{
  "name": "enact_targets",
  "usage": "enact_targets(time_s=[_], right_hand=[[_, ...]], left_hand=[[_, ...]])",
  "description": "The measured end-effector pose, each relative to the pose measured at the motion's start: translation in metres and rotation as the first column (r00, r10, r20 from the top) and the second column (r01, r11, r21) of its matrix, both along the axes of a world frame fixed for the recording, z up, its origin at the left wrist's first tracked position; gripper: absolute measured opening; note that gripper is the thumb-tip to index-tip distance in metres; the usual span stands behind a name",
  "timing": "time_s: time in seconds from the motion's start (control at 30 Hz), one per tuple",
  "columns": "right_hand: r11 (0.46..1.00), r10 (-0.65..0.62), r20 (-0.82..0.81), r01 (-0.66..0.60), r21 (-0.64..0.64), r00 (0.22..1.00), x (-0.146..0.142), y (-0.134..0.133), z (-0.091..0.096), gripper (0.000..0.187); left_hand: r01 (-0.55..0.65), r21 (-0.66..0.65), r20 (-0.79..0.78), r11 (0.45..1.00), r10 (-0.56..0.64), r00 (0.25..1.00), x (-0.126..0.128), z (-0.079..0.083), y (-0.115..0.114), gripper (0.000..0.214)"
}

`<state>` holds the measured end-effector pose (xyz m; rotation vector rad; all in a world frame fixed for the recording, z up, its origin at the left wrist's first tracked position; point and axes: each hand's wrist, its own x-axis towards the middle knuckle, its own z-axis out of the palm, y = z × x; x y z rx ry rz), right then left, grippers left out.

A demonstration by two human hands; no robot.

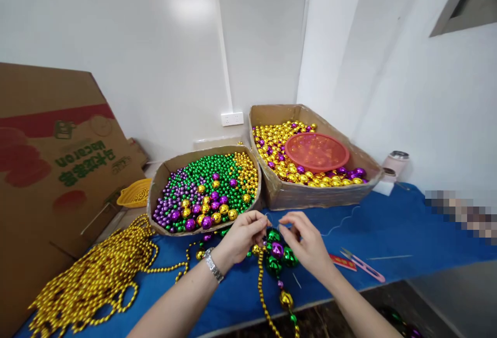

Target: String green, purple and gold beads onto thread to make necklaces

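Pinching at a thin clear thread (268, 216), the two hands meet near the front of the blue desk (380, 239), thumbs pressed to fingers. The left hand (248, 230) has the loop of thread at its fingertips, and a metal watch (213, 265) circles that wrist. The right hand (305, 237) is just beside it, also closed in a pinch; the thread is too fine to tell exactly where it runs between them

Just below and between the hands is the cluster (277, 249), large green beads around a purple one. A string of purple, gold and green beads trails from it towards the desk's front edge, and a gold chain (261, 276) hangs beside it, nearer the left hand

Behind the hands are two boxes. The left box (171, 164) holds green, purple and gold beads, small ones with larger ones on top; the right box (310, 197) holds mostly gold beads, some purple, with a red basket (317, 150) lying on them. Gold chains (97, 276) are heaped on the left of the desk, near a yellow basket (130, 196) and a big carton (46, 182). Pink snips (368, 269) lie right of the right hand, near a red strip (342, 262)
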<state>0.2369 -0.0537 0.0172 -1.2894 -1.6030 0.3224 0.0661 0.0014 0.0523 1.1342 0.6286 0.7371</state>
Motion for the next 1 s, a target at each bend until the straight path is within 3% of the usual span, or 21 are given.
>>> enact_targets(time_s=[0.27,0.47,0.7,1.0], right_hand=[[0.987,0.073,-0.153,-0.094,-0.132,0.985,-0.011,0.0,-0.005,0.018],[0.93,0.137,-0.304,-0.228,-0.288,0.943,-0.027,-0.017,-0.011,0.024],[0.961,0.081,-0.238,-0.139,-0.241,0.968,-0.041,0.001,-0.008,0.008],[0.961,0.09,-0.194,-0.136,-0.242,0.977,-0.017,-0.016,0.011,0.025]], left_hand=[[-0.021,0.027,-0.02,0.999,0.022,1.0,0.0,0.001,-0.002,0.026],[-0.035,0.145,-0.071,0.989,0.046,0.996,0.003,0.002,-0.001,0.025],[0.065,0.301,-0.202,0.951,-0.003,0.979,0.006,0.013,-0.016,0.029],[-0.025,0.302,-0.17,0.953,0.08,0.982,-0.002,0.007,-0.007,0.026]])
